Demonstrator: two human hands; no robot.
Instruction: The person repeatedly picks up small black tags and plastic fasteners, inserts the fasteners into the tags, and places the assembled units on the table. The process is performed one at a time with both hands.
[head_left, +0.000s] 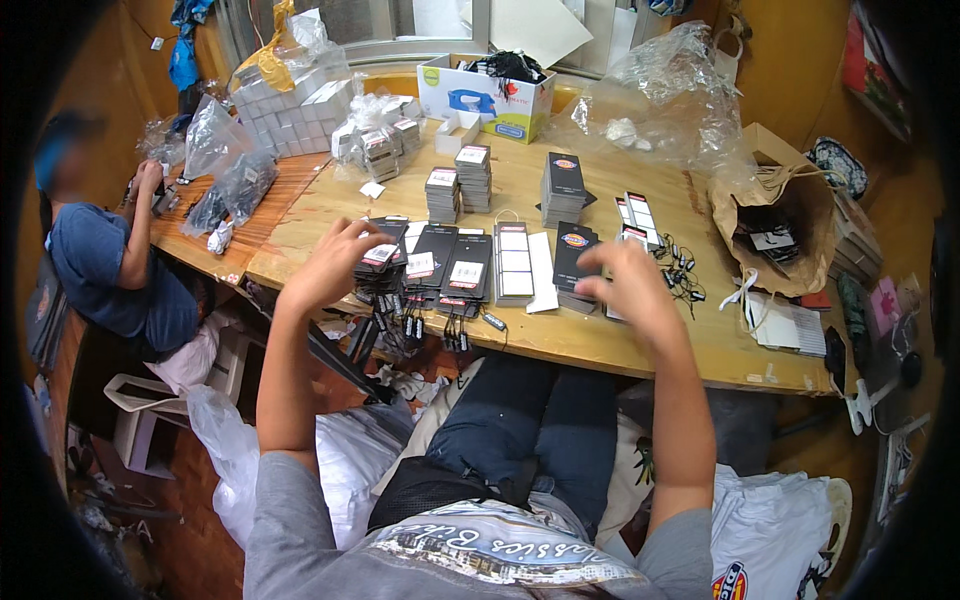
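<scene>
Along the desk's [640, 350] near edge: left hand [330, 262] pinching a black hang tag [383, 250] atop fanned rows; right hand [625, 282] curled, grip unclear, over another tag [574, 250]. Several stacks [460, 185] finished behind; loose strings [680, 270] and bagged tags [770, 235] seemingly remaining.

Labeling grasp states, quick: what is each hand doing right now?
Left hand: grip closed on a black hang tag at the left end of the row.
Right hand: over the black tag stack; grip cannot be told.
</scene>
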